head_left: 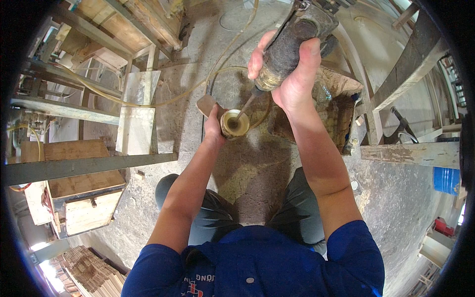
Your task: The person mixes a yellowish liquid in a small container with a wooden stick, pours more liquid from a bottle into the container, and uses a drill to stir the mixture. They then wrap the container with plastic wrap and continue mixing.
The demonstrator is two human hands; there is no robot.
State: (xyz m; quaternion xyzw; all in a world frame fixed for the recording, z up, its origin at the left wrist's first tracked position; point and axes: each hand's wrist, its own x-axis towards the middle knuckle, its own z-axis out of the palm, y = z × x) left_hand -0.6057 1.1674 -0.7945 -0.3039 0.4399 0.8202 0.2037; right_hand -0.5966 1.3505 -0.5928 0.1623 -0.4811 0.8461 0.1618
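Observation:
My right hand (292,79) grips the dusty dark body of a hand-held power tool (292,42) that points down toward me. Its thin bit (246,106) reaches into the mouth of a small pale round cup-shaped piece (234,123). My left hand (213,124) holds that piece from the left side, fingers wrapped around it. Both forearms come up from the lower edge over my knees. A yellowish hose (163,101) runs from the tool area across the floor to the left.
Wooden crates (86,198) and a metal frame (89,166) stand at the left. A pale stone slab (138,119) lies on the dusty concrete floor. A worn brown box (336,109) sits behind my right arm, a blue drum (447,179) at the right edge.

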